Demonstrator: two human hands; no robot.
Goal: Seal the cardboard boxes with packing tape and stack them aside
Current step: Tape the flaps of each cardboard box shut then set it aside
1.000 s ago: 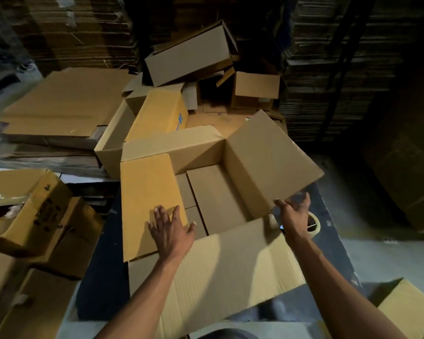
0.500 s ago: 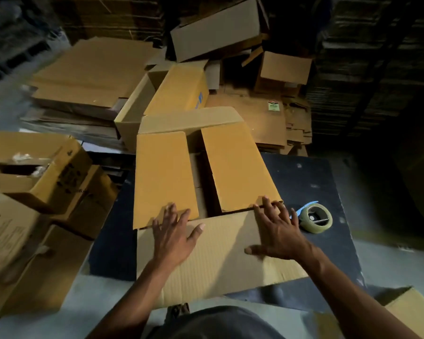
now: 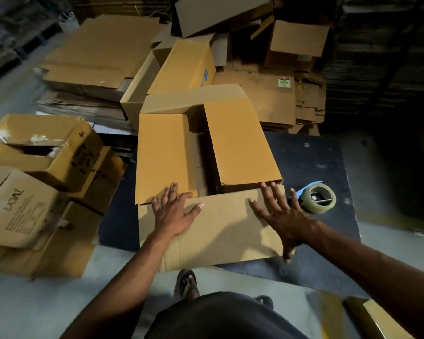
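I'm folding flaps shut on the cardboard box [image 3: 206, 167], centred on the dark table [image 3: 311, 165]. My left hand [image 3: 174, 212] and right hand [image 3: 283, 214] press flat, fingers straight, gripping nothing. Next I'd judge: close the long flaps, then fetch the tape roll [image 3: 318, 198] at three o'clock.

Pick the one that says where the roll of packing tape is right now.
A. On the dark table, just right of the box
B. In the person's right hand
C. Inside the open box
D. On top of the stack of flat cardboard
A: the roll of packing tape lies on the dark table, right of the box, while the right hand rests flat on the near flap, holding nothing.
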